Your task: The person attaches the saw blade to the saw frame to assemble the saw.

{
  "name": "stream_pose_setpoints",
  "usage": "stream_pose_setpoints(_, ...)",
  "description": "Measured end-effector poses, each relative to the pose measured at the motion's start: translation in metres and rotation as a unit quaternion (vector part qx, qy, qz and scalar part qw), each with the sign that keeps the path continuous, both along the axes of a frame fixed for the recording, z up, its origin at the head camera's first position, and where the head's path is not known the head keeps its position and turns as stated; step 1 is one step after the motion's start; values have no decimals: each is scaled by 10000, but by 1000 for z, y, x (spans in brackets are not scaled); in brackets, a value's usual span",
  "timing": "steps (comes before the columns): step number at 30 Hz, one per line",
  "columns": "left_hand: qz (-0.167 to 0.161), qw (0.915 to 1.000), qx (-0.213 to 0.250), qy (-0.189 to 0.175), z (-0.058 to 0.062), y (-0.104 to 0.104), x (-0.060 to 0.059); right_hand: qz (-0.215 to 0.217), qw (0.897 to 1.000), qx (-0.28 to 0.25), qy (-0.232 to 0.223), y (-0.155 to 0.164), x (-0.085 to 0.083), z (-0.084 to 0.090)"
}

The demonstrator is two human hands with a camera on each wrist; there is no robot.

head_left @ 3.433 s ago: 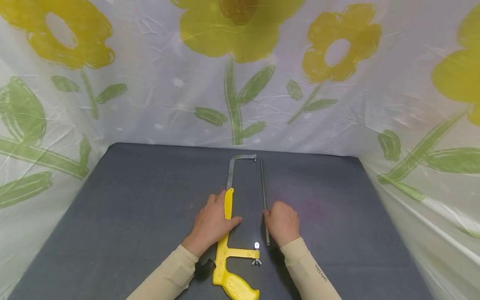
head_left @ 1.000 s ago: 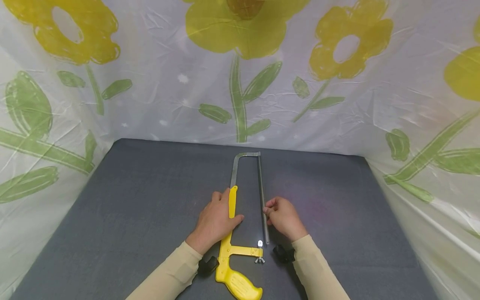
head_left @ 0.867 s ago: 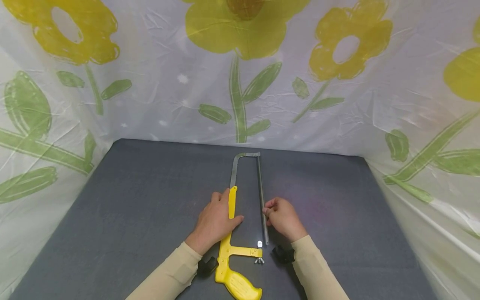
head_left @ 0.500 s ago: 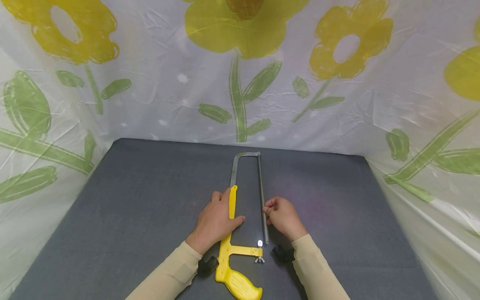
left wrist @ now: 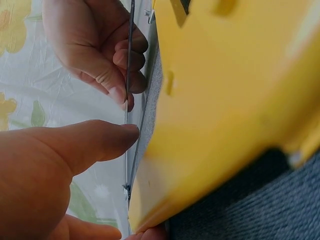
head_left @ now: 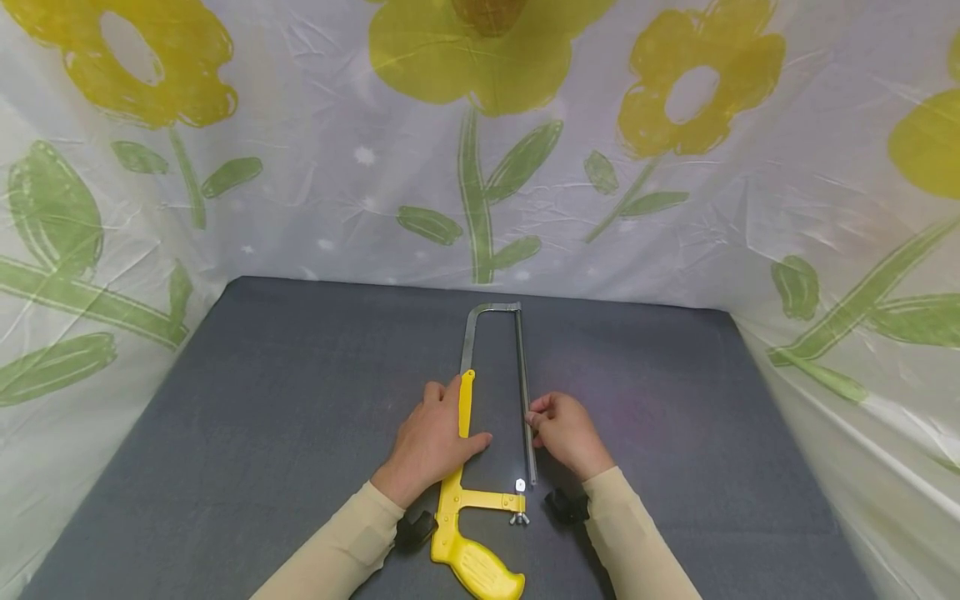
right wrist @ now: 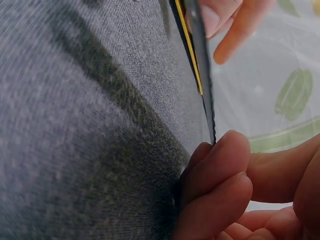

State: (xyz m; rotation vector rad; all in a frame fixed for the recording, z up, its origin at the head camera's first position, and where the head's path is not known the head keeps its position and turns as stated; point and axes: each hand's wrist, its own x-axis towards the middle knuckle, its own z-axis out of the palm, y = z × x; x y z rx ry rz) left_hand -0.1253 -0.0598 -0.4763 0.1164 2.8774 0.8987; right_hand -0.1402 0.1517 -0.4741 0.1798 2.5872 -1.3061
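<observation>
A yellow hacksaw frame point(head_left: 491, 501) lies on the dark cloth, its metal front arm bent to the right. My left hand point(head_left: 429, 437) holds its spine at mid-length, thumb stretched over the inner side. Opposite, my right hand point(head_left: 567, 432) pinches a thin grey hacksaw blade point(head_left: 522, 367) between thumb and fingers. The blade's far end meets the tip of the front arm; whether it sits on the pin is too small to tell. Its near end stands slightly right of the rear post, apart from it. In the right wrist view the blade point(right wrist: 204, 65) shows a toothed edge.
A wing nut point(head_left: 519, 518) sits below the rear post. The frame's yellow handle point(head_left: 483, 571) points toward me. Dark cloth point(head_left: 315, 358) covers the table, and a flower-printed white curtain point(head_left: 315, 183) hangs behind and at both sides.
Since the earliest frame the blade's far end has moved left to the front arm's tip, and my right hand has gone from a closed grip to a fingertip pinch. Over the last second little differs.
</observation>
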Motion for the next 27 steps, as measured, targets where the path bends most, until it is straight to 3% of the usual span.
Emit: stream_pose_setpoints(27, 41, 10000, -52, 1, 1, 0, 1, 132, 9998, 98, 106, 1, -3, -5)
